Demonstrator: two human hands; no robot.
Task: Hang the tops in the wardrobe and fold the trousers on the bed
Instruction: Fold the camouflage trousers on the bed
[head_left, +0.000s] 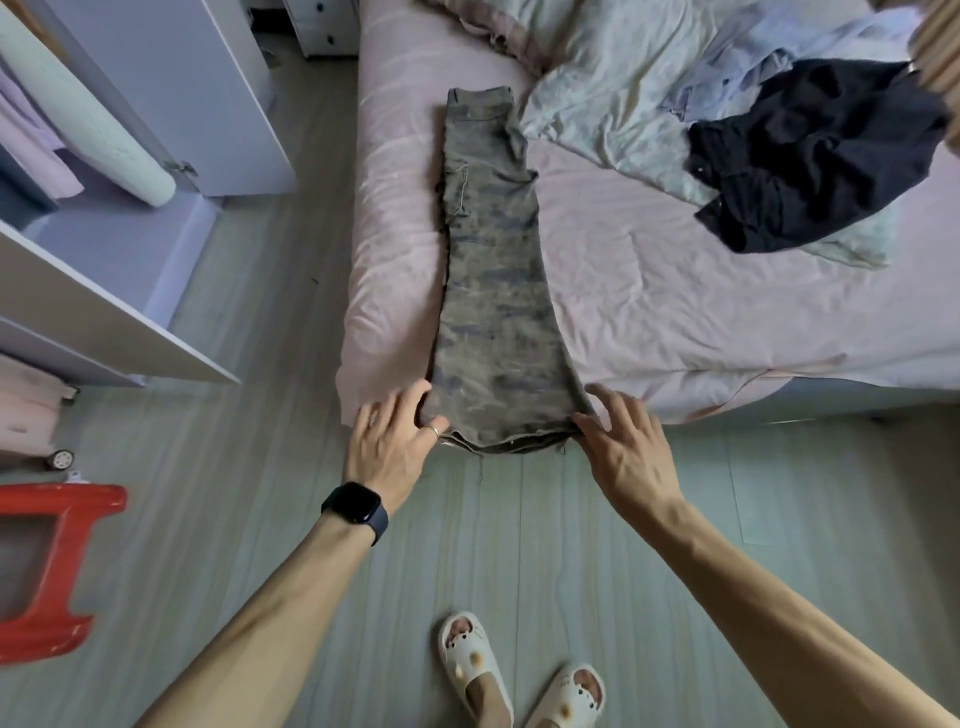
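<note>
A pair of grey-green mottled trousers (493, 291) lies flat along the left side of the pink bed (675, 291), folded lengthwise leg on leg, waistband far and hems at the near edge. My left hand (392, 441), fingers spread, touches the hem's left corner. The right corner of the hem is touched by the thumb of my right hand (621, 447), whose fingers are straight. A black top (815, 156) lies crumpled at the bed's far right, with a pale blue garment (737, 73) behind it. The wardrobe (104, 171) stands open on the left with clothes hanging inside.
A rumpled pale green quilt (613, 93) covers the head of the bed. A red plastic stool (47, 566) stands on the wooden floor at the left, near a wheeled pink case (31, 415). My feet in white slippers (472, 660) are just below the hems.
</note>
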